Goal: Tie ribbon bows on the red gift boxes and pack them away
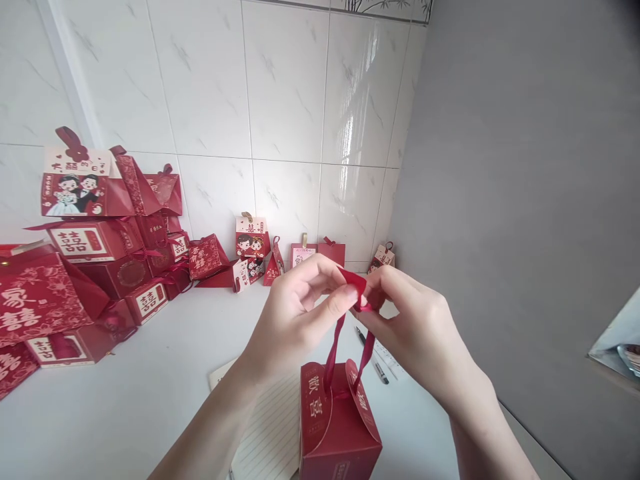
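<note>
A red gift box (343,437) with rounded top flaps and white characters stands at the front middle. From its top, two strands of dark red ribbon (334,350) run up to both hands. My left hand (313,300) pinches the ribbon between thumb and fingers. Close against it, my right hand (405,300) is closed on the same ribbon, its fingertips partly hidden by the loop. The ribbon's folded part shows between the two sets of fingertips, above the box.
Under the box lies a lined notebook (273,427). A black pen (380,370) and a ruler (390,360) lie behind it. Stacked red boxes (90,240) fill the left side, with smaller boxes (251,237) along the tiled wall. A grey wall (515,167) bounds the right.
</note>
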The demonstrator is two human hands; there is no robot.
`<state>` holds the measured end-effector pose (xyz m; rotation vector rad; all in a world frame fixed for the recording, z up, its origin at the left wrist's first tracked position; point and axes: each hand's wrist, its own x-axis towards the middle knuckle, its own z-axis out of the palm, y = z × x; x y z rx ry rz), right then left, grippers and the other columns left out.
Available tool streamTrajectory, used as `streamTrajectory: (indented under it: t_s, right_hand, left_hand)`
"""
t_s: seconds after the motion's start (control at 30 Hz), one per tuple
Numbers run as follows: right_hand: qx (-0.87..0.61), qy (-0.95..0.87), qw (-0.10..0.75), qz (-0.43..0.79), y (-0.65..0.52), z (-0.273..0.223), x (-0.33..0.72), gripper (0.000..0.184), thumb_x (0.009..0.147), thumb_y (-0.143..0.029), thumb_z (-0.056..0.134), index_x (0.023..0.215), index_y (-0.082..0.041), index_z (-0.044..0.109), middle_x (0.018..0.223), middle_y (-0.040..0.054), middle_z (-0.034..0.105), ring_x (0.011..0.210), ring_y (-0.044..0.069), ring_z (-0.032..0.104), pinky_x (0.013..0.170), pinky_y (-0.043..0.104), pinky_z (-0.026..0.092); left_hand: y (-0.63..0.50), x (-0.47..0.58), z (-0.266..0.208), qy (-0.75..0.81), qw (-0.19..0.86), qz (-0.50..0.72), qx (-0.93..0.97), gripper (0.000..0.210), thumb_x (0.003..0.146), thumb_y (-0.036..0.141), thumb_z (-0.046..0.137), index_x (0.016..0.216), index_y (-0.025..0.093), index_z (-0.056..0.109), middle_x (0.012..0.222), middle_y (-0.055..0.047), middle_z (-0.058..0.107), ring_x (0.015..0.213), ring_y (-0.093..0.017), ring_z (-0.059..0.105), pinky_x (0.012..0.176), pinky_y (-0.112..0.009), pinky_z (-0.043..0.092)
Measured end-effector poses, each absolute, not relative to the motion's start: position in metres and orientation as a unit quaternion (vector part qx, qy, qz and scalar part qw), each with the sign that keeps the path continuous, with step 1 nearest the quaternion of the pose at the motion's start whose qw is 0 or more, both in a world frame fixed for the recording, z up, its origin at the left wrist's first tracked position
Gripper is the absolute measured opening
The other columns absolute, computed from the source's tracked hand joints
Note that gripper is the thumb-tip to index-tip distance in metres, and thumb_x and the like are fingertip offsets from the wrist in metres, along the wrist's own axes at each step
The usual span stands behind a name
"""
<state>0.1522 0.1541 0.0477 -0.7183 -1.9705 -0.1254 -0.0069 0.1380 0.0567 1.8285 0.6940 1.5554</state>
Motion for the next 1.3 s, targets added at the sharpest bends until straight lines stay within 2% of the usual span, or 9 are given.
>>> streamTrajectory:
  t_s: [0.23,0.33,0.43,0.67,0.73,0.93,1.13,1.2,1.3]
  right_hand:
    - [-0.264,-0.790,0.528,-0.166,0.156,0.046,0.147,0.015,0.086,-0.012,0.048,0.075,-0.021,0.043,0.077,0.0020,0.053,0.063,0.012,0.052,0.046,0.022,0.037]
    - [-0.261,-0.785,0.537,-0.167,0.157,0.044,0.145,0.019,0.087,-0.010,0.047,0.074,-0.022,0.041,0.088,0.0040,0.057,0.071,0.013,0.057,0.046,0.022,0.038]
    - [-0.229,-0.795,0.546,-0.131,0.157,0.043,0.145,0.023,0.088,-0.010,0.047,0.071,-0.022,0.038,0.082,0.0015,0.058,0.070,0.012,0.058,0.049,0.021,0.040]
    - [-0.246,-0.821,0.511,-0.065,0.157,0.046,0.150,0.025,0.081,-0.010,0.054,0.068,-0.022,0.036,0.059,-0.0055,0.044,0.049,0.008,0.038,0.041,0.019,0.032]
    - [-0.244,-0.823,0.510,-0.054,0.157,0.047,0.153,0.024,0.079,-0.009,0.056,0.067,-0.021,0.039,0.060,-0.0053,0.045,0.051,0.008,0.040,0.044,0.019,0.034]
    - [-0.210,-0.842,0.491,0.072,0.150,0.053,0.165,0.016,0.078,-0.029,0.072,0.083,-0.021,0.060,0.080,0.0010,0.061,0.072,0.014,0.057,0.064,0.026,0.048]
    - [-0.231,-0.757,0.566,0.229,0.154,0.057,0.162,0.017,0.085,-0.033,0.064,0.074,-0.020,0.065,0.069,0.0012,0.060,0.064,0.013,0.055,0.058,0.026,0.047]
    - [-0.233,-0.723,0.576,0.301,0.162,0.056,0.161,0.015,0.081,-0.035,0.068,0.085,-0.021,0.066,0.066,-0.0002,0.058,0.063,0.013,0.054,0.056,0.026,0.047]
    - [-0.255,-0.670,0.602,0.350,0.172,0.045,0.167,0.035,0.077,-0.033,0.072,0.108,-0.025,0.060,0.064,-0.0040,0.053,0.063,0.013,0.054,0.061,0.027,0.048]
  left_hand:
    - [0.141,-0.012,0.055,0.285,0.296,0.599,0.687,0.014,0.085,0.032,0.060,0.081,0.019,0.060,0.075,-0.001,0.059,0.071,-0.013,0.057,0.067,-0.023,0.047]
    - [0.141,-0.011,0.054,0.288,0.317,0.588,0.686,0.015,0.085,0.035,0.060,0.082,0.020,0.057,0.071,0.000,0.055,0.064,-0.012,0.052,0.062,-0.023,0.044]
    - [0.142,-0.011,0.053,0.291,0.329,0.578,0.688,0.016,0.085,0.035,0.059,0.081,0.020,0.056,0.070,0.001,0.052,0.060,-0.011,0.047,0.057,-0.022,0.041]
    - [0.143,-0.011,0.053,0.290,0.343,0.563,0.694,0.018,0.085,0.037,0.059,0.080,0.020,0.055,0.066,0.002,0.049,0.055,-0.010,0.042,0.063,-0.024,0.043]
    - [0.143,-0.011,0.053,0.293,0.335,0.563,0.697,0.020,0.086,0.038,0.058,0.080,0.020,0.054,0.068,0.001,0.050,0.059,-0.011,0.045,0.062,-0.024,0.043]
    - [0.144,-0.012,0.056,0.272,0.313,0.591,0.692,0.020,0.088,0.037,0.055,0.079,0.019,0.055,0.072,-0.001,0.056,0.070,-0.013,0.054,0.065,-0.023,0.044]
    - [0.152,-0.004,0.048,0.218,0.355,0.643,0.643,0.019,0.088,0.037,0.057,0.079,0.020,0.057,0.076,-0.001,0.061,0.073,-0.013,0.057,0.076,-0.027,0.047]
    - [0.155,0.003,0.044,0.196,0.367,0.670,0.615,0.016,0.088,0.035,0.057,0.080,0.021,0.057,0.078,-0.001,0.062,0.078,-0.015,0.059,0.080,-0.029,0.048]
    - [0.158,0.011,0.038,0.178,0.369,0.709,0.575,0.011,0.088,0.031,0.056,0.086,0.021,0.059,0.089,-0.002,0.063,0.090,-0.016,0.060,0.085,-0.031,0.048]
